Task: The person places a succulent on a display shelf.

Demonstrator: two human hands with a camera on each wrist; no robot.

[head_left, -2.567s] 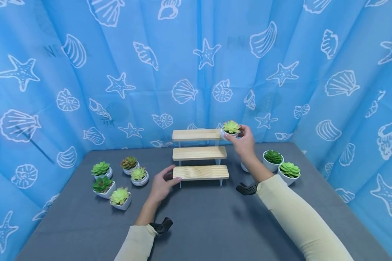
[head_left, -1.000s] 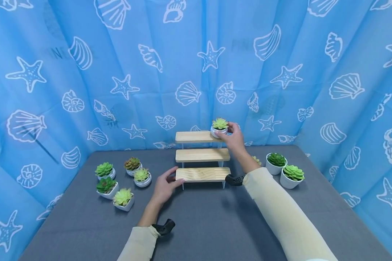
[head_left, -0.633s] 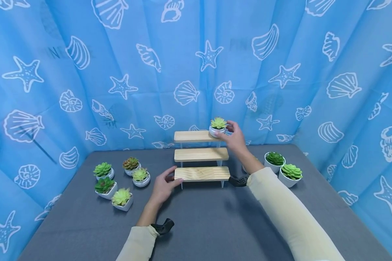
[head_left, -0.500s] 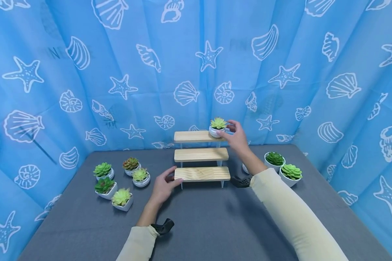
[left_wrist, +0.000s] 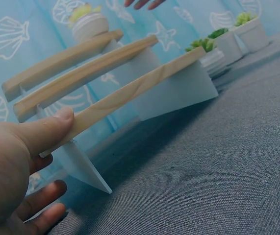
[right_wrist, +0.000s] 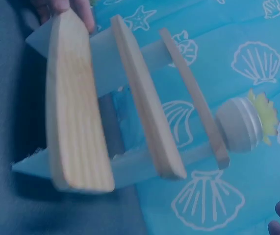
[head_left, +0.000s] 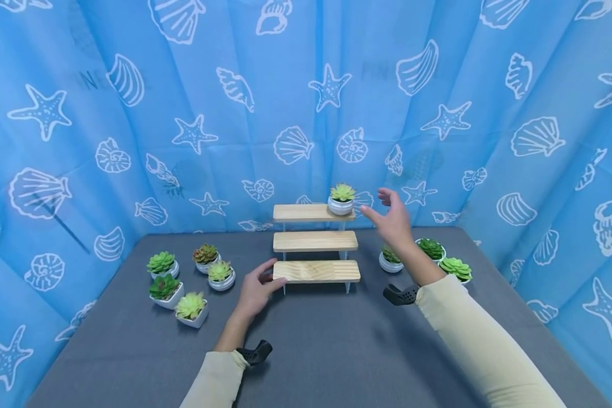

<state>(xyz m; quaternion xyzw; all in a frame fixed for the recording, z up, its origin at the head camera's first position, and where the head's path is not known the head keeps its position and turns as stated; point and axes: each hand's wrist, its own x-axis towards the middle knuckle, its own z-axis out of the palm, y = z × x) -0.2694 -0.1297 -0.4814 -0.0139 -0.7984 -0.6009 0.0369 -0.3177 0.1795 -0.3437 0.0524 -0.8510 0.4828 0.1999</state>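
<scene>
A three-tier wooden riser stand (head_left: pixel 315 241) with clear side legs stands mid-table toward the back. My left hand (head_left: pixel 254 293) grips the left end of its lowest board; in the left wrist view the thumb (left_wrist: pixel 56 125) lies on top and fingers reach underneath. On the right end of the top board sits a pale-green succulent in a white round pot (head_left: pixel 340 203), upright. My right hand (head_left: pixel 394 222) hovers to the right of that pot, apart from it, fingers spread and holding nothing. In the right wrist view the same pot (right_wrist: pixel 239 125) shows beside the top board.
Several potted succulents (head_left: pixel 191 309) stand on the grey table at left. Right of the stand, partly behind my right arm, are a small round-potted succulent (head_left: pixel 390 260) and two green ones (head_left: pixel 430 249) in white pots. A blue shell-print curtain (head_left: pixel 316 113) hangs behind.
My right hand carried the succulent left onto the top board's right end, let go of it and drew back to the right. My left hand has stayed on the lowest board.
</scene>
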